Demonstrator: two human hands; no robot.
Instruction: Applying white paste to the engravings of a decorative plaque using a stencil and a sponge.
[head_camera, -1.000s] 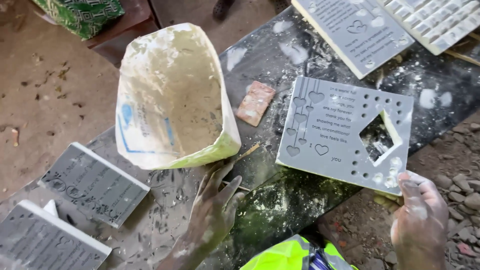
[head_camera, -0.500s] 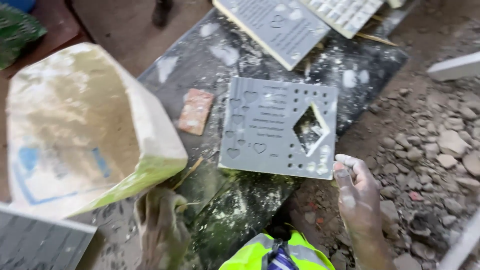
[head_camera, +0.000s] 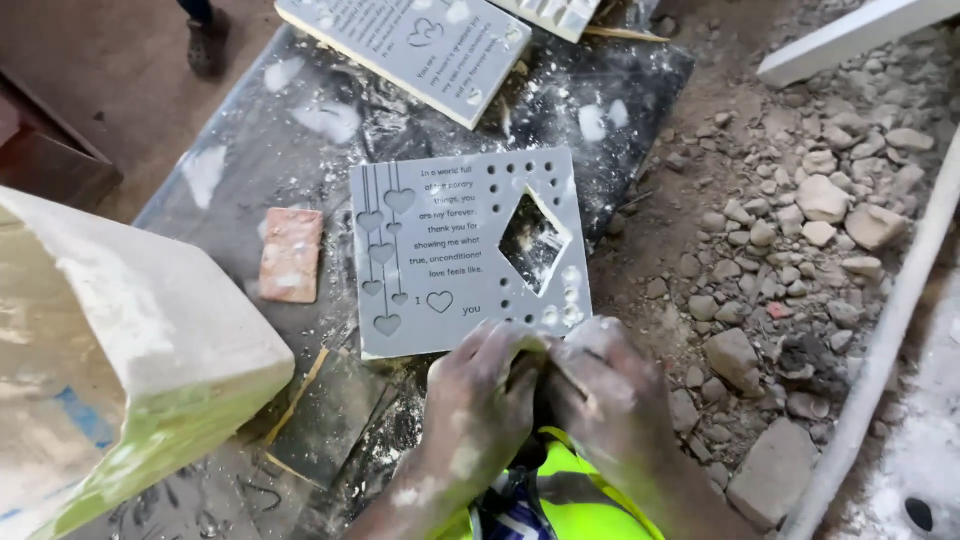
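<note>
A grey square plaque (head_camera: 460, 250) with cut-out hearts, round holes and a diamond-shaped opening lies flat on a dusty black sheet (head_camera: 300, 130). My left hand (head_camera: 480, 395) and my right hand (head_camera: 605, 390), both coated in white powder, are pressed together just below the plaque's near edge. Their fingers are curled against each other; I cannot tell whether anything is held between them. Neither hand grips the plaque.
A large open paper sack (head_camera: 110, 350) of white powder stands at the left. A small reddish block (head_camera: 291, 254) lies left of the plaque. Another grey plaque (head_camera: 410, 45) lies farther back. Stone rubble (head_camera: 800, 240) covers the ground at the right, with a white strip (head_camera: 880, 340).
The view has swung right and closer to the plaque. My left hand left the spot by the sack and my right hand came in; both now meet below the plaque.
</note>
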